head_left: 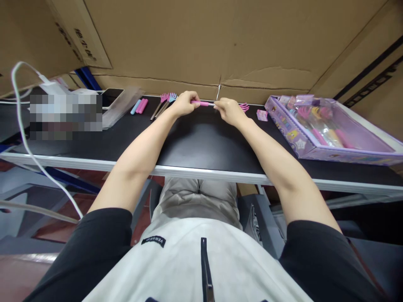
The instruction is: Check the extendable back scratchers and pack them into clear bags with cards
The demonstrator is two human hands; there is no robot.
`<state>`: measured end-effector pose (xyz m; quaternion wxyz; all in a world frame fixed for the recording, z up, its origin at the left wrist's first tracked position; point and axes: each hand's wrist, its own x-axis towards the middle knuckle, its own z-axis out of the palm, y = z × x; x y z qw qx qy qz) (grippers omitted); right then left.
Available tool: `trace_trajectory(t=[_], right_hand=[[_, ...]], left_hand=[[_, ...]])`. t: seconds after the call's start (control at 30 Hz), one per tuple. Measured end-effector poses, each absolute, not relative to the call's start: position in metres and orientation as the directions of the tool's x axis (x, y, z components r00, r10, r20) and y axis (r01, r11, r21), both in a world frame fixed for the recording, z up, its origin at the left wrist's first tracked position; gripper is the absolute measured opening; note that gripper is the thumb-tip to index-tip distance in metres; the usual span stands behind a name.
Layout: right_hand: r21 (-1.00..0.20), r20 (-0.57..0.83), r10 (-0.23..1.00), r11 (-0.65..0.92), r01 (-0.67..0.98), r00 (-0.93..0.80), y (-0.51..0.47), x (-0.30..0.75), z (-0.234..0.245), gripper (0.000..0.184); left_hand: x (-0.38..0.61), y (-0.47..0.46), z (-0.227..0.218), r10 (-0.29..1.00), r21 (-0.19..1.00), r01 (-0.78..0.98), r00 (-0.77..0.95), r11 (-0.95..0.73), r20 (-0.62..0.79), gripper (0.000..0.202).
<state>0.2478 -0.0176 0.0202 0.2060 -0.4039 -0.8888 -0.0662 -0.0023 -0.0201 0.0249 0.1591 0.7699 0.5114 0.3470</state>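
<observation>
L hand (185, 103) is gripping the pink-handled rod tool (203, 103) by its handle, fingers curled shut round it. R hand (229, 110) is pinching the metal end, fingers also closed. Tool is being held level over the far edge of the tabletop (201, 142). A pink claw head (244, 107) is showing at R hand's 3 o'clock, poss. part of the tool, view's too small. Pink & blue claw tools (166, 100) are lying at L hand's 9 o'clock, w/ loose grips (139, 106) beyond. Purple toy box (315, 147) is sitting at R hand's 4 o'clock.
</observation>
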Motion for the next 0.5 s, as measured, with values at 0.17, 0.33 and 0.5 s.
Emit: trace_trajectory(t=[0.17, 0.33, 0.5], right_hand=[[-0.052, 0.436, 0.682, 0.67, 0.74, -0.587, -0.015, 0.249, 0.02, 0.036], [-0.028, 0.358, 0.715, 0.651, 0.759, -0.6, -0.016, 0.244, 0.016, 0.038], [0.035, 0.266, 0.746, 0.626, 0.779, -0.611, -0.015, 0.243, 0.012, 0.043]], left_hand=[[0.002, -0.026, 0.029, 0.905, 0.6, 0.689, 0.215, -0.408, 0.368, 0.015], [0.003, -0.024, 0.024, 0.917, 0.515, 0.767, 0.248, -0.382, 0.311, 0.019], [0.009, -0.033, 0.026, 0.933, 0.328, 0.881, 0.273, -0.341, 0.236, 0.026]])
